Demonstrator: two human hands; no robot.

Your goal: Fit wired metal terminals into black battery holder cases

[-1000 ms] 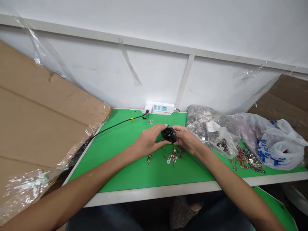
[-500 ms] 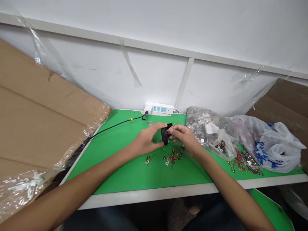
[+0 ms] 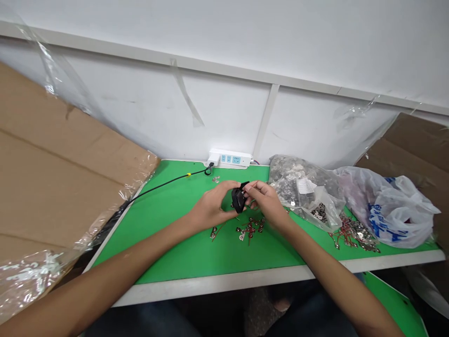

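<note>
Between the thumb and fingers of my left hand (image 3: 213, 202) is a small black plastic housing (image 3: 238, 200), held above the green tabletop. My right hand (image 3: 262, 196) pinches at the upper right edge of that housing, its fingertips touching it. Held in this pinch is a small metal contact with a red wire, now mostly hidden by the fingers. Just below the hands lie several metal contacts with red wires (image 3: 249, 231). One more contact with a wire (image 3: 213, 232) lies to their left, and a few small metal bits (image 3: 215, 179) lie farther back.
A white power strip (image 3: 229, 158) with a black cable (image 3: 164, 181) stands against the wall. To the right are a clear bag of metal parts (image 3: 305, 187), a white plastic bag (image 3: 400, 210) and a pile of wired contacts (image 3: 358, 234). Cardboard (image 3: 70, 164) leans at the left.
The black housing has turned, showing more of its broad face. My right fingertips have closed in on its upper edge, and the red wire that stuck up from them has dropped from sight there.
</note>
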